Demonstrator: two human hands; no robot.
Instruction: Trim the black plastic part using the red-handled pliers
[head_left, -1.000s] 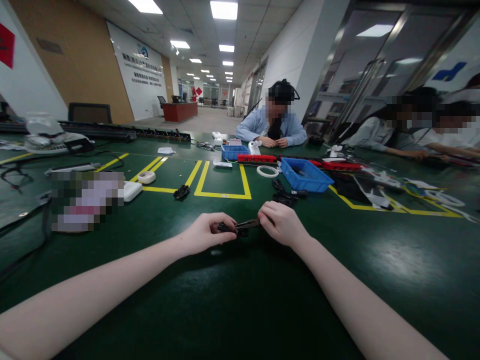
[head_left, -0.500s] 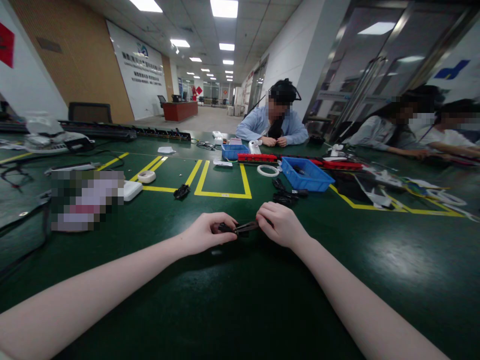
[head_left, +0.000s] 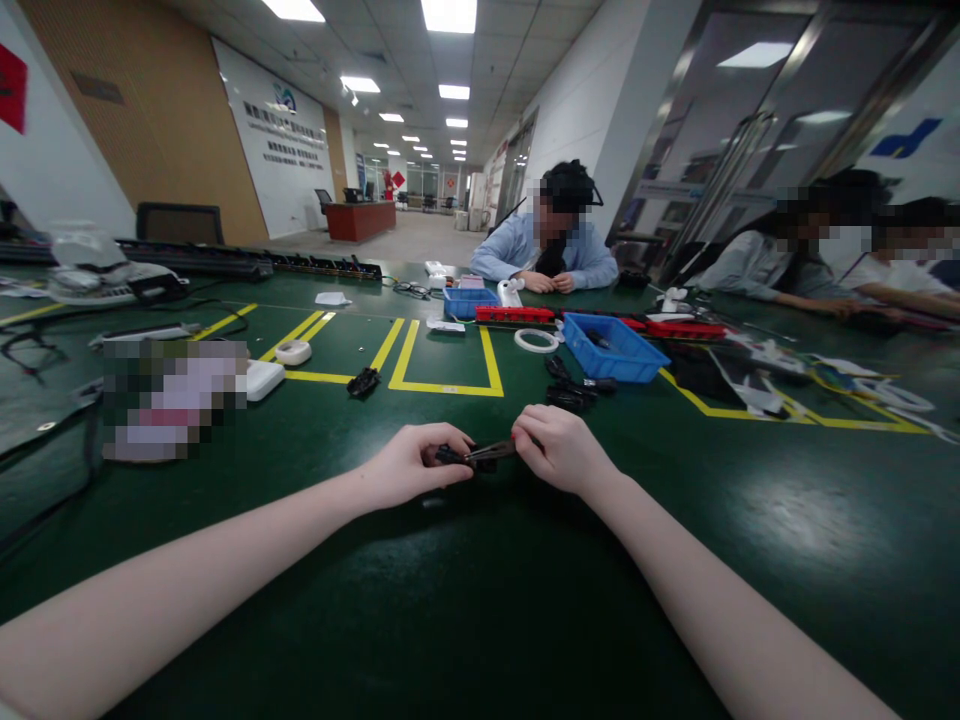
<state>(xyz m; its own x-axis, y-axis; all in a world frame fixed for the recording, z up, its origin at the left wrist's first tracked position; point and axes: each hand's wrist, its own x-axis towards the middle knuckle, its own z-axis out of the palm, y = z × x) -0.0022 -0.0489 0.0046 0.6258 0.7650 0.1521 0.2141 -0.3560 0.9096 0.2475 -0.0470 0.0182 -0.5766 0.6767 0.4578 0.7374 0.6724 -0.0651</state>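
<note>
My left hand (head_left: 420,463) is closed around a small black part (head_left: 448,455), much of it hidden by the fingers. Metal tweezers (head_left: 498,450) are pinched in my right hand (head_left: 560,445), their tips pointing left and reaching the black part at my left fingertips. Whether the tips grip it is too small to tell. Both hands are low over the green tabletop (head_left: 465,580), facing each other. Beyond my right hand lies a bundle of black cables or connectors (head_left: 571,390).
A blue bin (head_left: 616,352) with dark items stands past the right hand, beside a white ring (head_left: 535,341). Farther left are a black piece (head_left: 364,383), a tape roll (head_left: 292,352) and a white box (head_left: 262,381). A person (head_left: 546,245) sits opposite; others are at the right.
The tweezers' tips have shifted slightly and look closer together at the black part. Both hands stay in nearly the same place.
</note>
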